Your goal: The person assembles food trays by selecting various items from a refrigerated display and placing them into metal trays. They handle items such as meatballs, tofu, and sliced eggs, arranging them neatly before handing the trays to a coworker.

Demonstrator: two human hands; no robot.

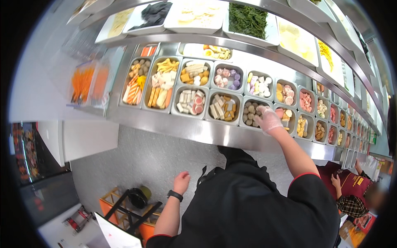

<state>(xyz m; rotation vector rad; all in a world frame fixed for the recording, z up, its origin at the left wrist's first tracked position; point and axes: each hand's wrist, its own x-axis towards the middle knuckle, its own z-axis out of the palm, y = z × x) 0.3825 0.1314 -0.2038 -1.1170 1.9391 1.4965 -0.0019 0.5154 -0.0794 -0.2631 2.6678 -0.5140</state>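
My right hand (269,120), in a clear plastic glove, reaches over the front row of metal pans. Its fingers are apart among the grey-brown meatballs (250,112) at the right side of their pan; no ball shows plainly gripped. Right beside that hand is a pan with pink and pale pieces (285,115). Left of the meatballs stands a pan of pale sticks and brown rolls (223,108). My left hand (180,182) is bare, with a dark watch on the wrist. It hangs low over the floor, fingers curled in and nothing visible in them.
A steel shelf edge (198,40) carries white trays, one of dark green seaweed (248,20). Bags of orange sticks (84,82) stand at the counter's left end. Behind me are an orange-and-wood stool (108,203) and a black bin (137,198). A person in maroon (346,182) stands at right.
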